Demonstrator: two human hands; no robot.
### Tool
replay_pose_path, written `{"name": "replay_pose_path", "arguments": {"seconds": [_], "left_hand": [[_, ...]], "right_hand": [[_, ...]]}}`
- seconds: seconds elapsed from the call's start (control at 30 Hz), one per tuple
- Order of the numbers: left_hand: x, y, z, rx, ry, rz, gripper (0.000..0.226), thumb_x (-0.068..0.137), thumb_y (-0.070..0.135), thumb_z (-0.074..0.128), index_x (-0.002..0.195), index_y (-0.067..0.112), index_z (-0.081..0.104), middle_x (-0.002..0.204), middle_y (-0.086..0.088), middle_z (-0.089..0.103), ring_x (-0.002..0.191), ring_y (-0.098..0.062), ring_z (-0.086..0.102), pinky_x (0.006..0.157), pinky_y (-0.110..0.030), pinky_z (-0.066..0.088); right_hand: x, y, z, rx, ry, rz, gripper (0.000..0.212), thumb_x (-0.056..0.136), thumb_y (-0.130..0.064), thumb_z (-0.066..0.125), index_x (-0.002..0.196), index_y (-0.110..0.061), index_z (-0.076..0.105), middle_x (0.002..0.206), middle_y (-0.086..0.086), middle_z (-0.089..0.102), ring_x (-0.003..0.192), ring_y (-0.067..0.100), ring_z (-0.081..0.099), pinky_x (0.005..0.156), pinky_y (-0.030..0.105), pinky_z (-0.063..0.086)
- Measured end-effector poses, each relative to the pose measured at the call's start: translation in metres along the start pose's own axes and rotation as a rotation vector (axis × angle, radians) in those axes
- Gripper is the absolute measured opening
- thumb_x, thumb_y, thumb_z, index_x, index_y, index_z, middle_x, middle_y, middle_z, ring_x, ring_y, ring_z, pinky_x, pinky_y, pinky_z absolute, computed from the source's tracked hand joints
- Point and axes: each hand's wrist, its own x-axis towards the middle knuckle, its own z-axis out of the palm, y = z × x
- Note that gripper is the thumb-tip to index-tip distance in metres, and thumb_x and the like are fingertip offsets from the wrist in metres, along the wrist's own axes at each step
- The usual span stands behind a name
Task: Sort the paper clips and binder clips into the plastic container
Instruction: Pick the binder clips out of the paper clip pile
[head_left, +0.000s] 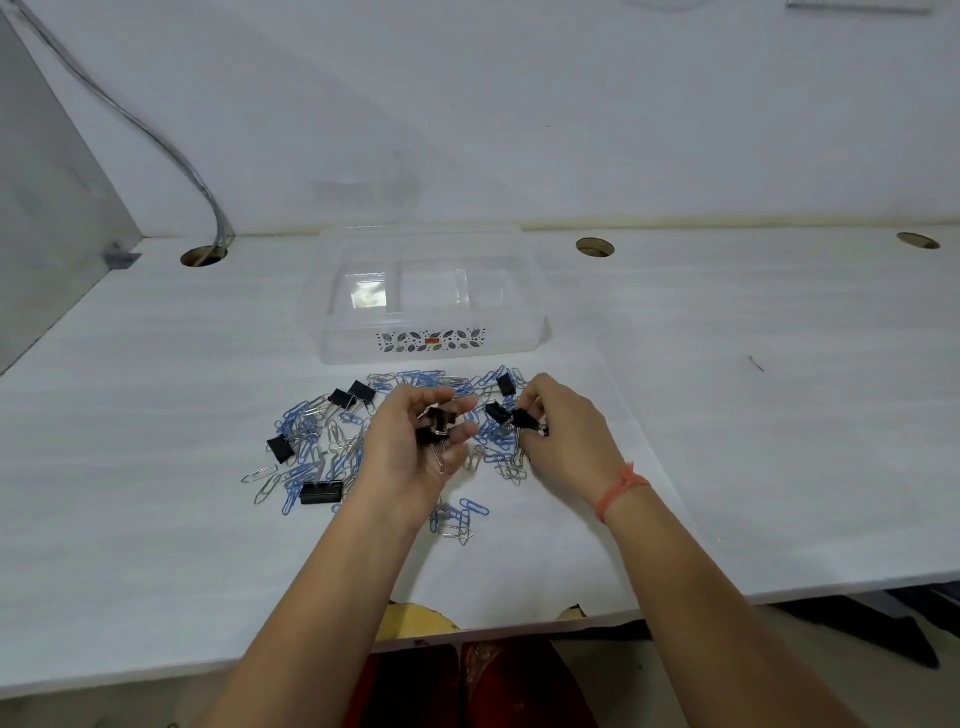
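Note:
A clear plastic container (519, 332) with a leaf-pattern label stands on the white desk, just beyond a spread of blue and silver paper clips (311, 441). Black binder clips lie among them, one at the front left (320, 492) and two near the back left (353, 396). My left hand (415, 452) is cupped palm up over the pile, holding several black binder clips (435, 423). My right hand (563, 434) pinches another black binder clip (524, 420) just above the pile, close to the left hand.
The desk (727, 415) has round cable holes at the back (203, 256) (595, 247), a cable running down into the left one. A grey side panel stands at the left. The desk's front edge is close to my body.

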Motion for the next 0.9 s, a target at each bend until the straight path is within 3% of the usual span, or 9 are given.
{"name": "replay_pose_path", "arguments": {"seconds": [0.13, 0.27, 0.37, 0.53, 0.77, 0.9], "left_hand": [[0.011, 0.003, 0.002, 0.372, 0.029, 0.132, 0.008, 0.084, 0.010, 0.054, 0.078, 0.013, 0.057, 0.069, -0.002, 0.060, 0.049, -0.010, 0.052, 0.039, -0.017, 0.034], [0.031, -0.006, 0.006, 1.119, 0.094, 0.479, 0.003, 0.077, 0.020, 0.067, 0.079, 0.018, 0.065, 0.070, 0.004, 0.057, 0.067, -0.015, 0.053, 0.057, -0.024, 0.040], [0.042, -0.012, 0.017, 1.478, 0.130, 0.499, 0.027, 0.070, 0.035, 0.072, 0.090, 0.019, 0.065, 0.083, 0.004, 0.062, 0.082, -0.018, 0.058, 0.064, -0.026, 0.043], [0.049, -0.016, 0.028, 1.594, 0.176, 0.530, 0.023, 0.066, 0.025, 0.071, 0.086, 0.017, 0.065, 0.083, 0.000, 0.065, 0.080, -0.019, 0.058, 0.052, -0.023, 0.037], [0.048, -0.011, 0.015, 1.454, 0.146, 0.608, 0.022, 0.080, 0.034, 0.065, 0.094, 0.018, 0.070, 0.085, -0.001, 0.069, 0.082, -0.019, 0.061, 0.067, -0.026, 0.043], [0.051, -0.007, 0.011, 1.587, 0.133, 0.642, 0.024, 0.093, 0.020, 0.044, 0.086, 0.008, 0.063, 0.070, 0.001, 0.056, 0.069, -0.020, 0.050, 0.052, -0.026, 0.031]], "right_hand": [[-0.001, 0.007, -0.011, 0.239, 0.082, 0.053, 0.020, 0.084, -0.005, 0.057, 0.096, -0.021, 0.055, 0.089, 0.000, 0.059, 0.059, 0.010, 0.052, 0.054, 0.020, 0.037], [-0.007, 0.005, -0.029, 0.922, 0.008, 0.333, 0.024, 0.090, 0.001, 0.052, 0.102, -0.016, 0.063, 0.080, 0.004, 0.054, 0.039, 0.005, 0.044, 0.039, 0.017, 0.035], [-0.009, 0.006, -0.034, 1.338, -0.083, 0.529, 0.026, 0.092, 0.003, 0.046, 0.095, -0.015, 0.064, 0.074, 0.006, 0.055, 0.043, 0.006, 0.046, 0.037, 0.015, 0.039], [-0.015, 0.015, -0.031, 1.798, -0.228, 0.699, 0.028, 0.093, 0.005, 0.036, 0.094, -0.005, 0.062, 0.090, 0.022, 0.065, 0.061, 0.023, 0.070, 0.046, 0.021, 0.056], [-0.017, 0.016, -0.025, 1.838, -0.157, 0.691, 0.030, 0.092, 0.006, 0.035, 0.107, 0.001, 0.060, 0.104, 0.026, 0.058, 0.089, 0.030, 0.064, 0.054, 0.026, 0.059], [-0.017, 0.014, -0.023, 1.803, -0.138, 0.693, 0.031, 0.093, 0.005, 0.036, 0.109, -0.002, 0.061, 0.097, 0.023, 0.060, 0.083, 0.027, 0.063, 0.052, 0.024, 0.057]]}}
